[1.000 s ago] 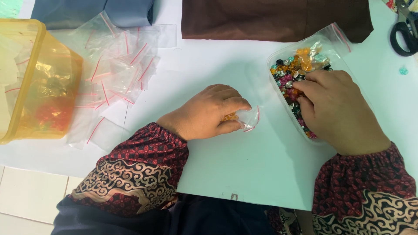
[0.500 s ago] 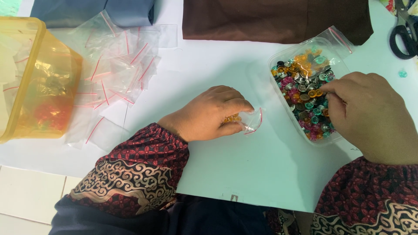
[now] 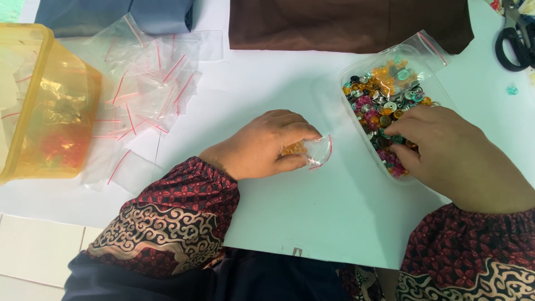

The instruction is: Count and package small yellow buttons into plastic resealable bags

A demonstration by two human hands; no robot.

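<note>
A person's left hand [image 3: 262,146] pinches a small clear zip bag with a red seal strip [image 3: 316,150], holding several orange beads, on the white desk [image 3: 312,223]. The right hand [image 3: 451,156] dips into one clear plastic tray of mixed coloured beads [image 3: 384,95], fingers [image 3: 404,131] together over them; whether they grip a bead cannot be told. Sorting appears under way.

Right hand [image 3: 451,153] covers the near end of the clear bead tray [image 3: 356,72]; fingertips hidden among beads. Beside the tray, scissors [image 3: 515,42] cut off by frame edge.
</note>
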